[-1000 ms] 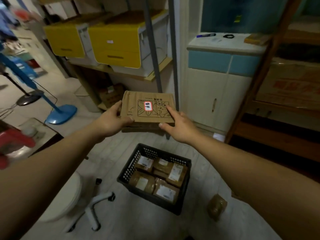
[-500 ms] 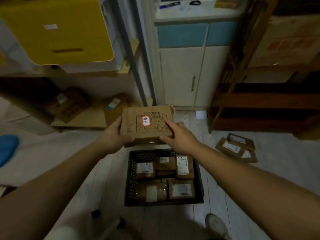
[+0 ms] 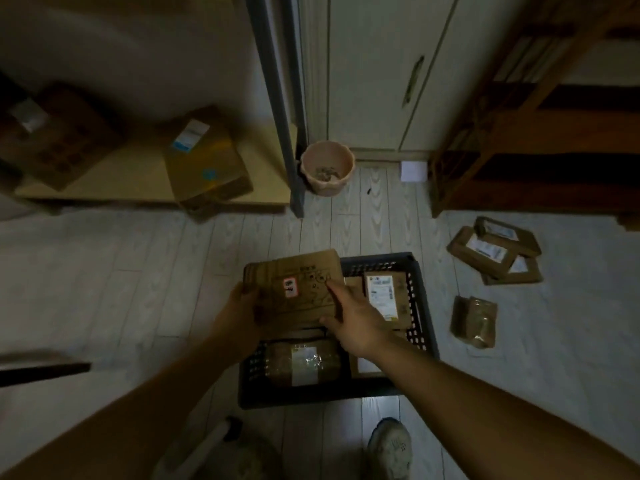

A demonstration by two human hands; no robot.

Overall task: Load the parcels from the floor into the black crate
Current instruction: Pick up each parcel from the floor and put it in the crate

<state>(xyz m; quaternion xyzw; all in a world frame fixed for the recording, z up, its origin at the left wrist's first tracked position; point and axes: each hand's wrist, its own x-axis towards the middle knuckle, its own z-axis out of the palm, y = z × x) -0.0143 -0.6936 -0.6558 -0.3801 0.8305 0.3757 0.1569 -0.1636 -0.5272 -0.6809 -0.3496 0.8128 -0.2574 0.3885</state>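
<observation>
1. Since half a second ago the flat parcel (image 3: 294, 299) has come down from in front of the cupboard to just above the black crate (image 3: 311, 396), and the view has tipped down with it.
2. The left hand (image 3: 242, 317) has its fingers (image 3: 242, 296) curled round the parcel's left edge. The right hand (image 3: 360, 323) lays its fingers (image 3: 337, 292) on the printed face near the right edge, with the thumb at the near edge. Both hands hold it.
3. The parcel lies almost level, its long axis running left to right. It covers the crate's far left corner and overhangs the left rim.
4. Labelled parcels (image 3: 381, 296) already fill the crate's far right and near side. What lies under the held parcel is hidden. Setting it down probably calls for a small shift to the right before lowering, so that it clears the rim.
5. On the floor (image 3: 138, 271), the loose parcels (image 3: 495, 251) lie right of the crate and apart from it, nearer the right hand.
</observation>
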